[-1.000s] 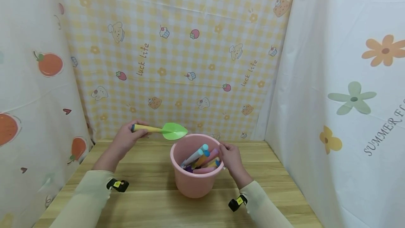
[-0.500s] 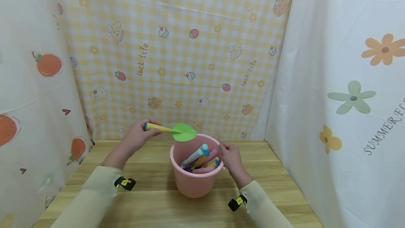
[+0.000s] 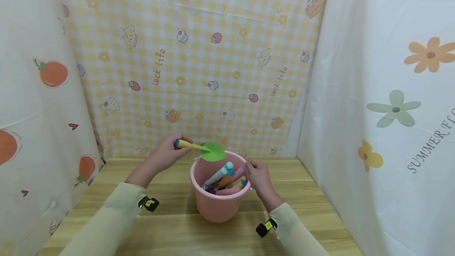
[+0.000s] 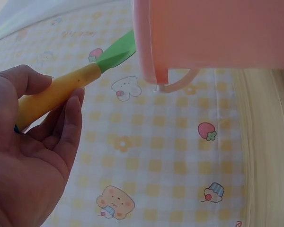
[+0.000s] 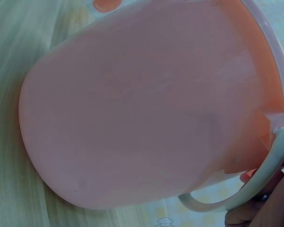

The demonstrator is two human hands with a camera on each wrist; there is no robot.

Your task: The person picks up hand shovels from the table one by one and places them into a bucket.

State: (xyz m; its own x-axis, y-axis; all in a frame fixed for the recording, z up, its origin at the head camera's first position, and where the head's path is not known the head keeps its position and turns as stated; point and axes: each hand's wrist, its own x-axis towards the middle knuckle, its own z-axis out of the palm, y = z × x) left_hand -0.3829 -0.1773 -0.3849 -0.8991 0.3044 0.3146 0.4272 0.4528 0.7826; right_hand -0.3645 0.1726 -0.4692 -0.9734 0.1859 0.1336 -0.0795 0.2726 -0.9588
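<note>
My left hand [image 3: 165,155] grips the yellow handle of a toy trowel [image 3: 213,152], whose green blade hangs over the back left rim of a pink bucket [image 3: 217,208]. In the left wrist view the thumb and curled fingers wrap the trowel handle [image 4: 57,97], and part of the blade is hidden behind the bucket rim. My right hand [image 3: 260,177] pinches the bucket's rim on its right side. Several tool handles [image 3: 217,177] in light blue, yellow, pink and purple stick up inside the bucket; their lower parts are hidden. The bucket stands upright.
A wooden table [image 3: 167,224] carries the bucket. Behind it hangs a yellow checked cloth [image 3: 199,58], with white printed curtains [image 3: 355,50] at both sides. The bucket's pale carrying handle [image 5: 258,191] hangs along its side in the right wrist view.
My left hand has moved right with the trowel, bringing the green blade from beside the bucket to over its rim. The right hand stays on the rim, and the bucket stands in place.
</note>
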